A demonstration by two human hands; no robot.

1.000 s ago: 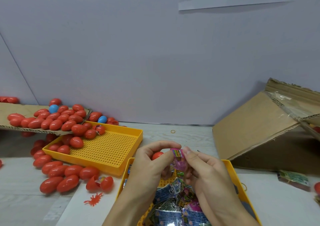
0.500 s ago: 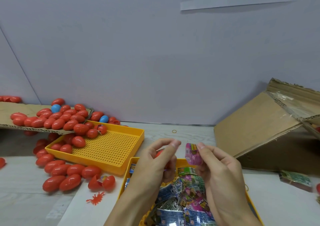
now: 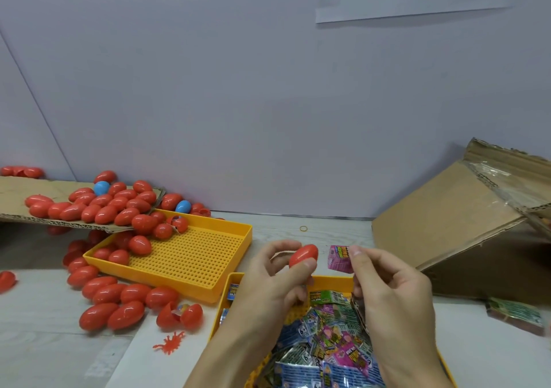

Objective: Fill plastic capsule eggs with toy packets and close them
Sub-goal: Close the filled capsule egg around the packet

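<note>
We are gripping a red egg (image 3: 303,255) in our left hand (image 3: 268,283), pinching a pink packet (image 3: 339,257) in our right hand (image 3: 390,292), many packets (image 3: 328,346) still waiting.

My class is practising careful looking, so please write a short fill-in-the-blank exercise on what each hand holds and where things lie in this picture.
1. The left hand holds a red ____.
2. The right hand pinches a folded ____ packet.
3. The toy packets lie in a ____ tray beneath the hands.
4. Among the red eggs on the left lie two ____ eggs.

Missing words: egg; pink; yellow; blue
</note>
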